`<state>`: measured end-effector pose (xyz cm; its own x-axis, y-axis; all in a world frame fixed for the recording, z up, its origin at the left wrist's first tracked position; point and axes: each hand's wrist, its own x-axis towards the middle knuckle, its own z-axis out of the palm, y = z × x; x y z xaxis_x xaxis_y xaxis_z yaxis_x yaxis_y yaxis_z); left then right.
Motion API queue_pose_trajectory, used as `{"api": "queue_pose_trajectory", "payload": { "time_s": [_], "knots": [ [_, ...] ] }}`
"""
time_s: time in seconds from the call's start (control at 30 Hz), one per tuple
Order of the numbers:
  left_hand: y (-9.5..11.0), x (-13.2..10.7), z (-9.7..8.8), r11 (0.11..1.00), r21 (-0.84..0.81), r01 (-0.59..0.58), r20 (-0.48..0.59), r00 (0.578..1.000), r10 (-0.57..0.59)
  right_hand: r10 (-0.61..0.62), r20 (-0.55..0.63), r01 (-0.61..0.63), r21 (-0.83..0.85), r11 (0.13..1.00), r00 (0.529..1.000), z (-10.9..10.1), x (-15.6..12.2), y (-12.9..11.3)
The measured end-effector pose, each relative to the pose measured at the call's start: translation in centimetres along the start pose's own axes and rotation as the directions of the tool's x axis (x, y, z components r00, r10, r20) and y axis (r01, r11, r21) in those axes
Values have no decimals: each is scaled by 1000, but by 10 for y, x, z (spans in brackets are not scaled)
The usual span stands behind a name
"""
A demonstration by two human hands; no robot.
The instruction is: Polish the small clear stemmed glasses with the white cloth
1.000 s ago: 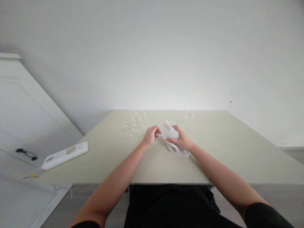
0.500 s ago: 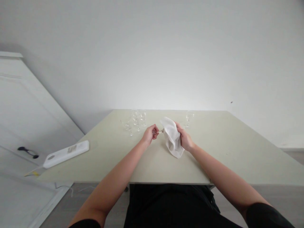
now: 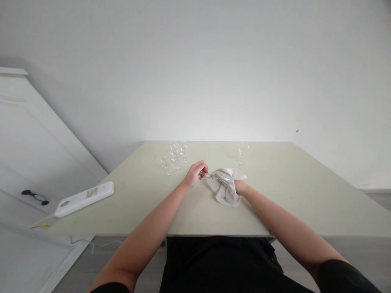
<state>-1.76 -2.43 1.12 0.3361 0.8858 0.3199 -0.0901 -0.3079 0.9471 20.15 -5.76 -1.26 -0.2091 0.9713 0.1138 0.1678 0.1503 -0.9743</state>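
A small clear stemmed glass [image 3: 220, 176] lies sideways between my hands above the pale table [image 3: 284, 199]. My left hand [image 3: 195, 173] pinches its stem and foot, fingers closed. A white cloth [image 3: 225, 188] drapes under and around the bowl of the glass. My right hand [image 3: 241, 186] is mostly hidden beneath that cloth and cradles the bowl through it.
Several clear glasses [image 3: 172, 156] stand grouped at the table's far left-centre, and one more glass [image 3: 242, 152] stands alone at the far right-centre. A white flat device [image 3: 84, 199] lies on the left edge. A white cabinet with a dark handle [image 3: 35, 197] is further left.
The right hand has turned under the cloth, so the cloth now hangs below the glass and the bowl shows on top. The left hand keeps its pinch on the stem.
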Motion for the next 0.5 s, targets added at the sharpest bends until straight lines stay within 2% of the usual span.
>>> {"api": "queue_pose_trajectory", "payload": {
  "time_s": [0.13, 0.33, 0.4, 0.5],
  "knots": [
    [1, 0, -1, 998, -45, -37, 19, 999, 38, -78, 80, 80, -16, 997, 994, 2, -1, 0],
    [2, -3, 2, 999, -33, -32, 65, 997, 34, -206, 189, 210, -2, 978, 960, -4, 5, -6],
    [3, -3, 3, 999, -29, -31, 66, 997, 33, -210, 197, 217, -16, 976, 958, -7, 6, -7],
    [4, -4, 4, 999, -28, -18, 61, 998, 20, -145, 141, 142, 33, 989, 979, -7, 4, -5]
  ]
}}
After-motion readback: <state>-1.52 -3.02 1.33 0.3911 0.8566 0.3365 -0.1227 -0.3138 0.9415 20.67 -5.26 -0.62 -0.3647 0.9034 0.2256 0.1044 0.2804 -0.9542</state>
